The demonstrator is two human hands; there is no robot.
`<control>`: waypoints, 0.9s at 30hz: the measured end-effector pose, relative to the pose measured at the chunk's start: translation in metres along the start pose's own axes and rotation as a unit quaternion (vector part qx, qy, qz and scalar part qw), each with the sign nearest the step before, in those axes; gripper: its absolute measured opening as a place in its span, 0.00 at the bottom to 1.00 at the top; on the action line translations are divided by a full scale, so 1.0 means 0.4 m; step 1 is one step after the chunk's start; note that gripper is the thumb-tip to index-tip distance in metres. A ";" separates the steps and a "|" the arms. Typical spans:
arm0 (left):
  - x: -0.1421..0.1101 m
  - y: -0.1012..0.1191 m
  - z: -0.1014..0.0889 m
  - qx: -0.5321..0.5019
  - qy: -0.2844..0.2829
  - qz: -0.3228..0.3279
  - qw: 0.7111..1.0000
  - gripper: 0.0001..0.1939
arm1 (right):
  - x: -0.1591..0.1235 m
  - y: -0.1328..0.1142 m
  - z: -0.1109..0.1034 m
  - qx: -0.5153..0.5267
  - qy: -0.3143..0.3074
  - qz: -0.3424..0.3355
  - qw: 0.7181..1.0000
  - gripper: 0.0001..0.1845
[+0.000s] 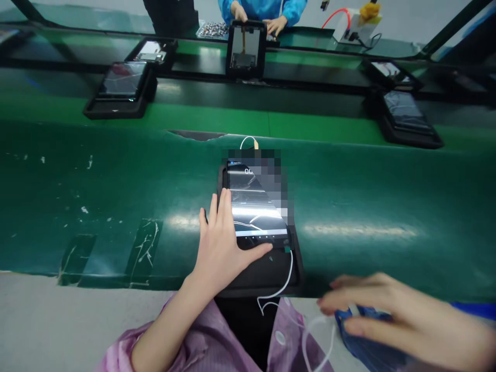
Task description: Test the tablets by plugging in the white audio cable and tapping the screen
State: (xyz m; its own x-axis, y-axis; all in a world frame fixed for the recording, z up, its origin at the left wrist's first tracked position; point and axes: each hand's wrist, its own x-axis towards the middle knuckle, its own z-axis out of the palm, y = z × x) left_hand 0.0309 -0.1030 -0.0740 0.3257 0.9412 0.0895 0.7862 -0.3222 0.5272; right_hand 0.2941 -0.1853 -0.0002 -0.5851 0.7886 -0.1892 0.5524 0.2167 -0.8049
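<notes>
A tablet with its screen lit lies in a black tray at the green bench's front edge. Part of the screen is pixelated. My left hand rests along its left side, fingers stretched out and thumb across the lower edge. A white cable runs from the tablet's lower right corner down past the bench edge. Another white cable loops at its top. My right hand, blurred, is off the bench at lower right, fingers apart, near the loose cable loop and above something blue.
Beyond the bench, black trays with devices sit on a green conveyor, more at right. A co-worker's hand holds an upright tray with a device. A white box stands back right.
</notes>
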 end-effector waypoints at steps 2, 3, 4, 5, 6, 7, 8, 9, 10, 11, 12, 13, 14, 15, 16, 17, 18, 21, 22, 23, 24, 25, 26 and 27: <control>-0.007 -0.004 0.001 0.009 -0.003 0.006 1.000 0.66 | 0.052 0.010 -0.073 0.057 -0.029 -0.009 0.998 0.10; -0.010 -0.007 0.003 0.012 -0.003 0.011 1.000 0.68 | 0.089 0.021 -0.103 0.082 -0.028 -0.008 0.996 0.11; -0.012 -0.009 0.004 0.015 -0.004 0.016 1.000 0.69 | 0.132 0.035 -0.130 0.094 -0.002 -0.005 0.996 0.13; -0.014 -0.011 0.005 0.018 -0.005 0.019 1.000 0.69 | 0.181 0.051 -0.152 0.091 0.063 0.005 0.994 0.15; -0.014 -0.013 0.007 0.020 -0.006 0.022 1.000 0.70 | 0.234 0.069 -0.170 0.078 0.152 0.019 0.985 0.16; -0.015 -0.014 0.008 0.021 -0.008 0.023 0.999 0.71 | 0.291 0.089 -0.185 0.066 0.237 0.030 0.969 0.17; -0.014 -0.015 0.008 0.021 -0.010 0.024 0.999 0.72 | 0.349 0.108 -0.196 0.062 0.301 0.042 0.951 0.17; -0.014 -0.016 0.009 0.020 -0.012 0.024 0.999 0.72 | 0.404 0.126 -0.205 0.071 0.332 0.061 0.939 0.17; -0.013 -0.017 0.009 0.019 -0.014 0.023 0.999 0.73 | 0.456 0.142 -0.211 0.091 0.341 0.082 0.932 0.16; -0.012 -0.017 0.009 0.018 -0.016 0.022 0.999 0.73 | 0.503 0.155 -0.215 0.101 0.334 0.092 0.933 0.16; -0.012 -0.017 0.009 0.017 -0.019 0.020 0.999 0.73 | 0.542 0.166 -0.217 0.112 0.319 0.097 0.936 0.16; -0.011 -0.018 0.009 0.016 -0.024 0.018 0.999 0.73 | 0.574 0.174 -0.218 0.120 0.301 0.097 0.941 0.17; -0.011 -0.018 0.010 0.015 -0.029 0.016 0.999 0.73 | 0.598 0.180 -0.217 0.126 0.282 0.092 0.947 0.18; -0.011 -0.019 0.010 0.013 -0.034 0.013 0.999 0.73 | 0.615 0.185 -0.215 0.133 0.266 0.087 0.951 0.20; -0.011 -0.019 0.011 0.010 -0.039 0.011 0.999 0.73 | 0.627 0.189 -0.213 0.141 0.252 0.083 0.954 0.21; -0.011 -0.019 0.012 0.007 -0.042 0.009 0.999 0.72 | 0.633 0.193 -0.212 0.150 0.241 0.080 0.955 0.22; -0.012 -0.019 0.013 0.004 -0.044 0.006 0.999 0.71 | 0.635 0.196 -0.211 0.158 0.234 0.078 0.956 0.23; -0.014 -0.018 0.014 -0.007 -0.046 -0.002 0.999 0.69 | 0.631 0.202 -0.215 0.184 0.217 0.076 0.956 0.24; -0.014 -0.018 0.013 -0.012 -0.046 -0.005 0.999 0.68 | 0.628 0.202 -0.217 0.193 0.210 0.077 0.955 0.24; -0.015 -0.018 0.013 -0.016 -0.045 -0.007 0.999 0.67 | 0.625 0.200 -0.220 0.203 0.201 0.079 0.955 0.24; -0.016 -0.018 0.013 -0.019 -0.044 -0.008 0.999 0.67 | 0.622 0.198 -0.222 0.213 0.192 0.082 0.954 0.23; -0.017 -0.018 0.014 -0.022 -0.043 -0.008 0.999 0.67 | 0.620 0.196 -0.223 0.224 0.185 0.085 0.953 0.23; -0.018 -0.018 0.015 -0.023 -0.041 -0.008 0.999 0.67 | 0.619 0.194 -0.224 0.235 0.179 0.088 0.951 0.22; -0.019 -0.018 0.016 -0.023 -0.040 -0.008 0.999 0.67 | 0.619 0.193 -0.223 0.246 0.176 0.091 0.949 0.21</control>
State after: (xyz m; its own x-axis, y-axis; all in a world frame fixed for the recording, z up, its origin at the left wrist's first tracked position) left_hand 0.0260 -0.1083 -0.0839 0.3549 0.9348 0.0140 0.7675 -0.2998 0.5666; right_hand 0.2449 0.0780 -0.0589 -0.2250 0.9490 -0.2208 0.2310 -0.1682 -0.9583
